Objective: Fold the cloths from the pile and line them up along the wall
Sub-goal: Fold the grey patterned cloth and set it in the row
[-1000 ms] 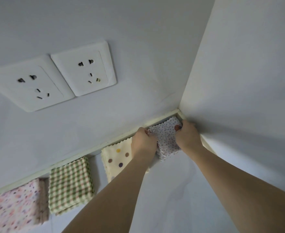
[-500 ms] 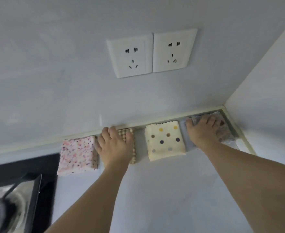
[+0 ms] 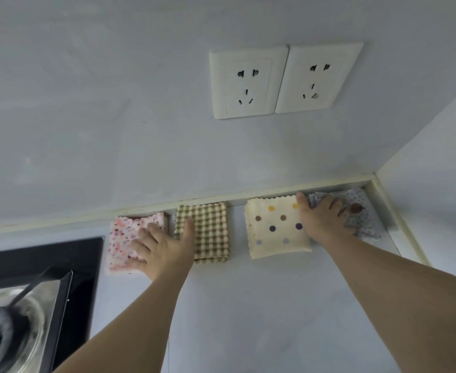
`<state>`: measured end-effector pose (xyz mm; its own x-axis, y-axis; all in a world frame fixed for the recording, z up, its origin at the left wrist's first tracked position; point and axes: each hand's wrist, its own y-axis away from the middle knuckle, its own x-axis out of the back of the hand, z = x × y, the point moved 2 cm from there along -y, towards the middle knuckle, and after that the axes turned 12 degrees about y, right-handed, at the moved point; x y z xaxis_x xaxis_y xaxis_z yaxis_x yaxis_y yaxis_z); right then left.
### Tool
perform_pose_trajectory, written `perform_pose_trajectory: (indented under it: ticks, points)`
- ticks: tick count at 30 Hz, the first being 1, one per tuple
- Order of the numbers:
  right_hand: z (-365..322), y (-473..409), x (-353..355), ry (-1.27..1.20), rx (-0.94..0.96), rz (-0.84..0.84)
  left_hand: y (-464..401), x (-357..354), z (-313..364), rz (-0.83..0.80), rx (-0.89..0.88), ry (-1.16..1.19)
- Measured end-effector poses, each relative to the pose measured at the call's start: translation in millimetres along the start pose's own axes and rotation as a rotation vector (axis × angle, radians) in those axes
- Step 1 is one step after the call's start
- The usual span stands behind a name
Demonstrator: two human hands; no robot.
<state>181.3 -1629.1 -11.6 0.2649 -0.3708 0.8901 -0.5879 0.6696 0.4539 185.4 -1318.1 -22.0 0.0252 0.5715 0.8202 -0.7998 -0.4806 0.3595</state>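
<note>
Several folded cloths lie in a row along the foot of the wall. From left to right they are a pink speckled cloth [image 3: 122, 238], a green checked cloth [image 3: 210, 230], a cream cloth with coloured dots [image 3: 275, 227] and a white small-dotted cloth [image 3: 361, 211] in the corner. My left hand [image 3: 162, 246] lies flat with straight fingers on the pink speckled cloth, its thumb reaching onto the checked one. My right hand [image 3: 323, 219] lies flat on the small-dotted cloth, its thumb at the edge of the cream cloth.
A black gas hob [image 3: 41, 278] with a steel burner ring [image 3: 19, 319] sits at the lower left, close to the pink cloth. Two white wall sockets [image 3: 283, 82] are above the row. A side wall [image 3: 436, 197] closes the right end of the white counter [image 3: 248, 305].
My left hand slid left from the checked cloth onto the pink speckled cloth. My right hand stayed flat on the corner cloth. The view shifted left and down.
</note>
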Motion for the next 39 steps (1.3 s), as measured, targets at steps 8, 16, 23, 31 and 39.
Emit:
perform_pose_trajectory:
  ticks: [8,16,23,31,39]
  points:
    - [-18.0,18.0,-19.4,0.031,0.002,0.019,15.2,-20.2,19.2,-0.047,0.004,0.008]
    - [-30.2,29.8,-32.4,0.055,0.013,0.031,23.5,-34.2,25.1,-0.026,-0.036,0.018]
    - [-33.4,29.1,-35.8,0.053,0.004,0.058,25.2,-40.3,28.1,0.011,-0.059,0.026]
    - [-35.9,32.1,-44.0,0.061,0.098,0.184,30.1,-47.5,25.5,0.069,-0.145,-0.01]
    - [-31.4,42.8,-31.3,0.004,0.147,0.232,33.3,-39.0,29.1,0.08,-0.145,0.03]
